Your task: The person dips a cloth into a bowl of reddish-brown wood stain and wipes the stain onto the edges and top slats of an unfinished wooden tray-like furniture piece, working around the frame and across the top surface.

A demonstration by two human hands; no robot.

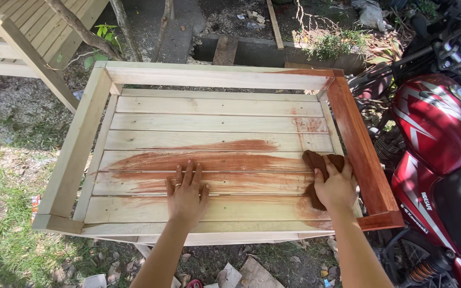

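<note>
A pale wooden frame with slats (214,122) lies flat in front of me, its right rail (359,149) stained reddish brown. Streaks of the same stain run across the middle slats (209,160). My left hand (186,193) rests flat on the slats with fingers spread; it holds nothing. My right hand (337,188) presses a brown stain-soaked rag (316,160) against the slats close to the stained right rail.
A red motorcycle (438,133) stands close against the frame's right side. Another pale wooden piece (22,48) sits at the upper left. Grass, dirt and scraps of debris (241,274) lie on the ground below the near edge.
</note>
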